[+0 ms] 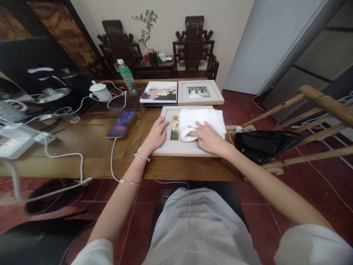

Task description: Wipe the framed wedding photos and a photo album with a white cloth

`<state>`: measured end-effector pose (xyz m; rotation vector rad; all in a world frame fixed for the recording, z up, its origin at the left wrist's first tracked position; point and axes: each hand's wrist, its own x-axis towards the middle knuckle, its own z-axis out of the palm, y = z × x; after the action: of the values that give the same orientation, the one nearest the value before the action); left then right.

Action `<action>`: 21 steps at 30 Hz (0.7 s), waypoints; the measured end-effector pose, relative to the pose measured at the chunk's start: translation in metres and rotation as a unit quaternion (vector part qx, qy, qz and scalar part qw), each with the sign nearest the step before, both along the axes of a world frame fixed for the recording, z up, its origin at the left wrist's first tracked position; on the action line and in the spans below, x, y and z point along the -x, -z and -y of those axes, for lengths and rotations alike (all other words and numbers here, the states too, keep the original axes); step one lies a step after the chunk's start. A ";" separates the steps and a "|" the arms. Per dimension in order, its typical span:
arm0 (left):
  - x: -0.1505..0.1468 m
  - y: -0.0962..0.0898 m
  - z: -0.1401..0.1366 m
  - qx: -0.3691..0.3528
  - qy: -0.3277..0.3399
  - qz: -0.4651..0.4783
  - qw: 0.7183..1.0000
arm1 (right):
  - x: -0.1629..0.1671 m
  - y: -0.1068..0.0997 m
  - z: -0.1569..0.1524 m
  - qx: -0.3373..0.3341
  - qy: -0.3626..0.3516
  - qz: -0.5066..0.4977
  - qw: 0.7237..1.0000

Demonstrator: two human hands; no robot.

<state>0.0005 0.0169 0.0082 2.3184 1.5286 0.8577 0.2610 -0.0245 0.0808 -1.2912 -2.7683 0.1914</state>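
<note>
A light wood picture frame (162,149) lies flat near the table's front edge, with a small photo (174,129) in its pale mat. My left hand (157,135) grips the frame's left side, fingers along the rim. A folded white cloth (204,116) covers the middle and right of the frame, hiding part of the photo. With fingers partly tucked into its fold, my right hand (208,137) presses the cloth against the frame. Behind it lies a second framed photo (200,92), beside a stack of photo panels (161,91).
Left of the frame are a phone (121,124) on a cable, a green-labelled bottle (128,78), a lidded white cup (100,91) and a power strip (16,143). To the right stands a bamboo chair (309,121) with a black bag (264,143).
</note>
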 end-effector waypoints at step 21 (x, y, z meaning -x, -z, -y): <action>0.003 0.000 0.000 -0.003 -0.006 0.000 1.000 | 0.010 0.006 -0.067 -0.069 0.075 0.004 0.995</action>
<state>-0.0027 0.0174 0.0079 2.3161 1.5430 0.8649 0.2515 0.0426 0.0743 -1.4580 -2.6216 -0.0160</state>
